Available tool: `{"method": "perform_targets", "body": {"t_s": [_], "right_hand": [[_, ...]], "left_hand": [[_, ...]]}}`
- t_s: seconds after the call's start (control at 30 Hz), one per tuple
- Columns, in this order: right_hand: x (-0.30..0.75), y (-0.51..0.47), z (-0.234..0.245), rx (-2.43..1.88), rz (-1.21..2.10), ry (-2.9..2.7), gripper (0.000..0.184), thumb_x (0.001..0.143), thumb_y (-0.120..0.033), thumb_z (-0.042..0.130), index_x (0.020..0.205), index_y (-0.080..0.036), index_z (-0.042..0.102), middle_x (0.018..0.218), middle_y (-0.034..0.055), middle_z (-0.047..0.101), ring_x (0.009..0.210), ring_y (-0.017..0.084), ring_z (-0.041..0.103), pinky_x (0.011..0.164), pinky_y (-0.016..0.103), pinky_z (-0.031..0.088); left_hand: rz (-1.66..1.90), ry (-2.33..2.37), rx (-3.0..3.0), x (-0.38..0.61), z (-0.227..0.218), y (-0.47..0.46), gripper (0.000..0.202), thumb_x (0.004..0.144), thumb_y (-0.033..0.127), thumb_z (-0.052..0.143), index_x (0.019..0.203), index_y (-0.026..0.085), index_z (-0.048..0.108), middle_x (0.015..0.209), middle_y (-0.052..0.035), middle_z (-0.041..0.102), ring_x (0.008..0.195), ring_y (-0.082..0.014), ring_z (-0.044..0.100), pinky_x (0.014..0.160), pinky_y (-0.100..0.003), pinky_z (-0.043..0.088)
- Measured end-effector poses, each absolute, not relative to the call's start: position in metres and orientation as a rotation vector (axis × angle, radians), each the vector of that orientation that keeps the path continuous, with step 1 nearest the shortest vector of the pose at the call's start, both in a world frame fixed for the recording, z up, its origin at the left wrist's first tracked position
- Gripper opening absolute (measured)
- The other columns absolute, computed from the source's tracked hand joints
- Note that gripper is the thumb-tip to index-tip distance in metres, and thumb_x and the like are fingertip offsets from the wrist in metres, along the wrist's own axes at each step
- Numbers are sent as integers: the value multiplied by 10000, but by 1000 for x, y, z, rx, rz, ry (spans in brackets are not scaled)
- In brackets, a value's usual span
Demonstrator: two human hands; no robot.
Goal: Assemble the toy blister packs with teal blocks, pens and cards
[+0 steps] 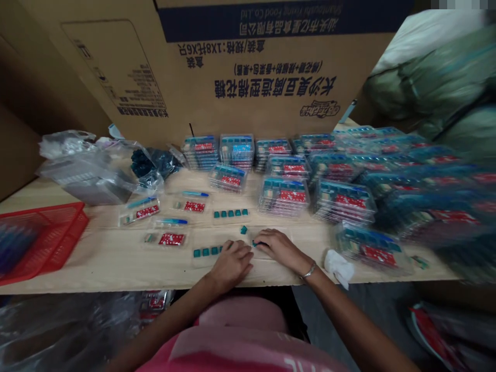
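My left hand (231, 262) rests knuckles-up on a clear plastic tray (201, 257) near the table's front edge, fingers curled beside a row of small teal blocks (207, 251). My right hand (277, 247) lies just to its right, fingers pinched on a small blue-teal piece (256, 243). One loose teal block (243, 229) sits just beyond the hands. Another row of teal blocks (231, 213) lies further back.
Stacks of filled clear packs (284, 196) with red labels cover the table's back and right. Open trays with blue pens (172, 221) lie at centre-left. A red mesh basket (46, 232) sits left, plastic bags (89, 170) behind it, a cardboard box (240, 67) at the back, white cloth (338, 264) right.
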State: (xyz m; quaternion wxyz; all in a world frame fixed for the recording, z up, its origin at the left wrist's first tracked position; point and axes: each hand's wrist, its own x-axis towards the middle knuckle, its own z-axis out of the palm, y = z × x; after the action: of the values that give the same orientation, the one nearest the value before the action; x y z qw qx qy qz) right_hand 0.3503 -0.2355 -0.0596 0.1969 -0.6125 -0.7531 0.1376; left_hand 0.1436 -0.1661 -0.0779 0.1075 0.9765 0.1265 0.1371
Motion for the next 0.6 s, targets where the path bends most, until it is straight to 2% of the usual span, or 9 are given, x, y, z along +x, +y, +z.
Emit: {"method": "perform_targets", "body": {"t_s": [0.13,0.4,0.6], "right_hand": [[347,-233,-60,-1693,330,-2155,85,863,-140,585,859,-183,658,845,35,675,827,176,589,773,287,414],[336,-227,-56,-1779,209,-2336,187,896,-162,544,718,-166,602,769,20,652,769,165,556,739,283,390],[320,-228,-50,-1830,156,-2322,187,886,-140,537,707,-176,578,746,30,628,787,203,551,752,329,395]], "left_hand": [[258,295,2882,166,-83,-168,157,853,216,557,968,157,646,1005,-94,671,998,-250,537,884,-418,370],[320,256,2940,170,-98,-171,149,851,131,512,918,120,644,925,-94,662,887,-216,558,833,-355,458],[315,184,2962,164,-87,-173,178,851,144,512,990,113,619,995,-93,654,938,-203,552,886,-321,439]]}}
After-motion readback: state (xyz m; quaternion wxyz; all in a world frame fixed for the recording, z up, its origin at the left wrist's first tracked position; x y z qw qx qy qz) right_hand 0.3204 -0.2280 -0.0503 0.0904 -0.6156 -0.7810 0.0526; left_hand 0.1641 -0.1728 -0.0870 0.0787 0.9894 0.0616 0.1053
